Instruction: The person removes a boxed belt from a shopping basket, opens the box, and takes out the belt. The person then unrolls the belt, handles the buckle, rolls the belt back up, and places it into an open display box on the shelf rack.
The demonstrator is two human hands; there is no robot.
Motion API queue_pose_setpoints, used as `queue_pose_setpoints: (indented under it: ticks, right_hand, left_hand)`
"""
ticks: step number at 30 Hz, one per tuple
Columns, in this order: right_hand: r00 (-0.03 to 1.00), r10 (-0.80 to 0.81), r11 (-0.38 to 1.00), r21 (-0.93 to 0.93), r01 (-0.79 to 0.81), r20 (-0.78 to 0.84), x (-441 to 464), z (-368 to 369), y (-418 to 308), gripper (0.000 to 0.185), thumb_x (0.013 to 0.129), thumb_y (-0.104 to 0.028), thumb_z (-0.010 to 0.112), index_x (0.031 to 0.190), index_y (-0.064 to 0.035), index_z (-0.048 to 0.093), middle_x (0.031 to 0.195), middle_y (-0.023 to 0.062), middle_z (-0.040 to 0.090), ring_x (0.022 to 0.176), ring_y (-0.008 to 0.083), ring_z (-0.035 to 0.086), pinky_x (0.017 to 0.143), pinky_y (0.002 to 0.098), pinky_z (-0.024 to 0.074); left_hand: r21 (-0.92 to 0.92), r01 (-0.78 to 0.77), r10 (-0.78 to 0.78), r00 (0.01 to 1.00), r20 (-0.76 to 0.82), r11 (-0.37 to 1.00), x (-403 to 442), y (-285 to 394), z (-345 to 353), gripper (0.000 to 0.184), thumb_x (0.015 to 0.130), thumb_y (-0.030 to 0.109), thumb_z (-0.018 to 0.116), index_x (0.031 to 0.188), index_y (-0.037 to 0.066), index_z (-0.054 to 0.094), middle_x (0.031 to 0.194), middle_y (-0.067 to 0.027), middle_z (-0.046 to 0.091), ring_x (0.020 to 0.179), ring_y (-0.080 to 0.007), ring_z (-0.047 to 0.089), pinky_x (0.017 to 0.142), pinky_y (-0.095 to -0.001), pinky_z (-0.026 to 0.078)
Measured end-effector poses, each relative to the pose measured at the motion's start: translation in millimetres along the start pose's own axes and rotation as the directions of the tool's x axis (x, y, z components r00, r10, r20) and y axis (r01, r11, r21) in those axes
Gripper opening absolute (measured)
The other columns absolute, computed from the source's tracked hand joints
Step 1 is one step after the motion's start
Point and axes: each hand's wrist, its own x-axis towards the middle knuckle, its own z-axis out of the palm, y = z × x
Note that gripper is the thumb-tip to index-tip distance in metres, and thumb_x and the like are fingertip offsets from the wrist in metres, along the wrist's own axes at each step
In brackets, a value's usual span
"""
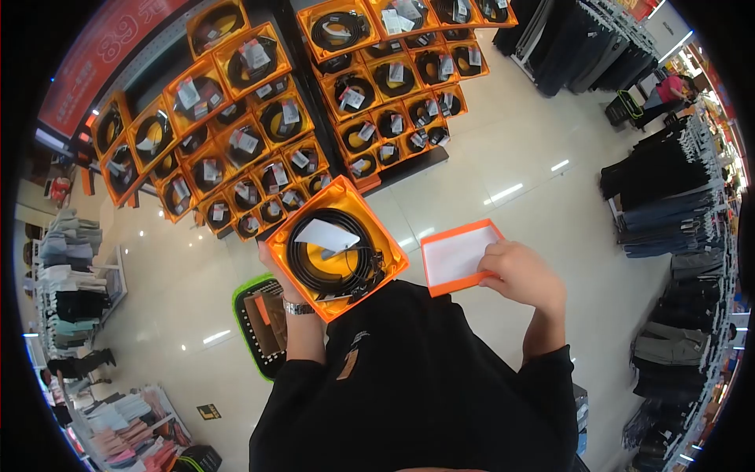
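Note:
My left hand [273, 263] supports an orange gift box [373, 224] from its left side, fingers mostly hidden beneath it. Inside the box, on shiny golden lining, lies a coiled black belt [303, 267] with a white tag [329, 234] on top. A silver watch [298, 307] is on my left wrist. To the right, my right hand [519, 274] grips an orange box lid [450, 261] by its right edge, its white inside facing up. Lid and box are apart, both held in front of my body.
Ahead stand display racks with several open boxes of coiled belts [244, 141]. A green-rimmed shopping basket [240, 315] with things in it is at my left. Clothes racks [668, 181] line the right, folded clothes [75, 275] the left. A person [668, 93] is at the far right.

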Motion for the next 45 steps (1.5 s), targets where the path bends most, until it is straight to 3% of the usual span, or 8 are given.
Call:
queue_pose_setpoints:
  ticks: [6, 9, 11, 14, 27, 36, 40, 45]
  right_hand:
    - [0.978, -0.049, 0.995, 0.073, 0.065, -0.203, 72.6, -53.7, 41.7, 0.015, 0.066, -0.007, 0.074, 0.078, -0.0044, 0.064, 0.075, 0.0066, 0.058, 0.078, 0.0275, 0.056, 0.069, 0.0362, 0.0459]
    - [0.910, -0.134, 0.991, -0.028, 0.134, -0.392, 109.1, -74.8, 63.4, 0.014, 0.068, -0.010, 0.074, 0.078, -0.0067, 0.064, 0.077, 0.0032, 0.060, 0.079, 0.0234, 0.055, 0.071, 0.0349, 0.0443]
    - [0.796, -0.240, 0.964, -0.234, 0.128, -0.555, 127.7, -89.8, 73.9, 0.016, 0.066, -0.008, 0.072, 0.081, -0.0084, 0.066, 0.078, 0.0012, 0.062, 0.079, 0.0208, 0.054, 0.072, 0.0320, 0.0426]
    - [0.755, -0.282, 0.933, -0.352, 0.073, -0.592, 152.0, -114.0, 111.7, 0.016, 0.065, -0.006, 0.069, 0.080, -0.0088, 0.066, 0.078, 0.0002, 0.063, 0.080, 0.0193, 0.053, 0.073, 0.0300, 0.0411]
    - [0.559, -0.591, 0.780, -0.590, 0.210, -0.582, 330.8, -281.0, 314.4, 0.012, 0.073, -0.010, 0.071, 0.083, -0.0041, 0.069, 0.074, 0.0044, 0.066, 0.073, 0.0212, 0.056, 0.067, 0.0329, 0.0472]
    - [0.647, -0.625, 0.703, -0.674, 0.225, -0.436, 430.1, -335.1, 391.2, 0.012, 0.078, -0.014, 0.067, 0.086, -0.0053, 0.069, 0.077, 0.0053, 0.066, 0.078, 0.0221, 0.057, 0.070, 0.0342, 0.0472]
    - [0.666, -0.656, 0.704, -0.606, 0.371, -0.354, 463.2, -343.4, 410.3, 0.013, 0.079, -0.014, 0.065, 0.087, -0.0041, 0.069, 0.075, 0.0075, 0.065, 0.079, 0.0236, 0.059, 0.070, 0.0357, 0.0475]
    - [0.704, -0.615, 0.719, -0.619, 0.317, -0.354, 487.4, -340.1, 418.4, 0.016, 0.083, -0.019, 0.060, 0.091, -0.0089, 0.069, 0.082, 0.0049, 0.066, 0.085, 0.0221, 0.060, 0.072, 0.0345, 0.0499]
  left_hand:
    - [0.015, -0.028, 0.030, 0.993, -0.111, 0.999, 88.5, -7.3, 7.2, 0.081, 0.086, 0.067, 0.038, 0.129, -0.001, 0.045, 0.123, -0.0172, 0.055, 0.109, -0.0287, 0.056, 0.092, -0.0396, 0.047]
    - [0.007, -0.002, 0.002, 0.998, -0.058, 1.000, 117.2, -13.5, 2.8, 0.082, 0.085, 0.068, 0.038, 0.130, 0.000, 0.045, 0.124, -0.0174, 0.055, 0.109, -0.0288, 0.056, 0.092, -0.0397, 0.047]
    - [-0.009, 0.041, -0.041, 0.997, -0.062, 0.999, 128.6, -18.8, 4.3, 0.083, 0.084, 0.070, 0.037, 0.130, 0.001, 0.045, 0.124, -0.0173, 0.055, 0.109, -0.0287, 0.056, 0.093, -0.0402, 0.046]
    - [-0.010, 0.050, -0.051, 0.994, -0.099, 0.999, 146.3, -26.4, 12.1, 0.083, 0.084, 0.070, 0.037, 0.130, 0.001, 0.045, 0.125, -0.0172, 0.055, 0.109, -0.0288, 0.055, 0.093, -0.0403, 0.046]
    - [-0.077, -0.130, 0.117, 0.982, -0.150, 0.989, 211.6, -97.9, 90.0, 0.086, 0.084, 0.072, 0.033, 0.131, 0.000, 0.045, 0.127, -0.0163, 0.053, 0.112, -0.0286, 0.054, 0.095, -0.0411, 0.045]
    - [0.002, -0.266, 0.252, 0.911, -0.326, 0.964, 238.3, -159.4, 145.7, 0.085, 0.083, 0.072, 0.036, 0.131, 0.002, 0.045, 0.126, -0.0163, 0.054, 0.112, -0.0282, 0.054, 0.094, -0.0406, 0.046]
    - [0.059, -0.295, 0.294, 0.876, -0.382, 0.954, 251.2, -173.5, 164.7, 0.085, 0.083, 0.072, 0.037, 0.130, 0.002, 0.045, 0.126, -0.0164, 0.054, 0.112, -0.0283, 0.054, 0.094, -0.0405, 0.046]
    - [0.140, -0.278, 0.311, 0.841, -0.443, 0.950, 259.6, -184.8, 187.9, 0.084, 0.083, 0.072, 0.037, 0.130, 0.002, 0.046, 0.125, -0.0165, 0.055, 0.112, -0.0283, 0.054, 0.093, -0.0404, 0.046]
